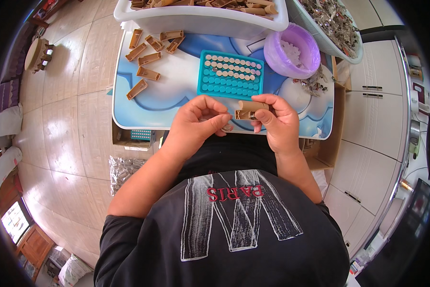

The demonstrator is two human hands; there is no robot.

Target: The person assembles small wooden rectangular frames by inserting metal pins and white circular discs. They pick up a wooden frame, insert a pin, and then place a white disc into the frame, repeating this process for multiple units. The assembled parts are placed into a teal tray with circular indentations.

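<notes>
Tan and matt, the small moulded plastic holder (251, 109) lies pinched in the right hand (277, 122), its long axis running left to right, its open end pointing at the left hand (200, 122) just beside it. The right fingers (267, 101) are curled closed around the holder; the left thumb and fingertips (219, 122) are pressed together, as if on something tiny, though what they grip cannot be told. Both hands hover over the near edge of the glossy blue-and-white low table (176, 91). Just beyond sits a teal plastic grid tray (230, 75), its far rows filled with small round pieces. Loose tan holders (148, 60) lie scattered to the left, a translucent purple bowl (292, 50) to the right, and a white plastic tub (200, 21) behind.
</notes>
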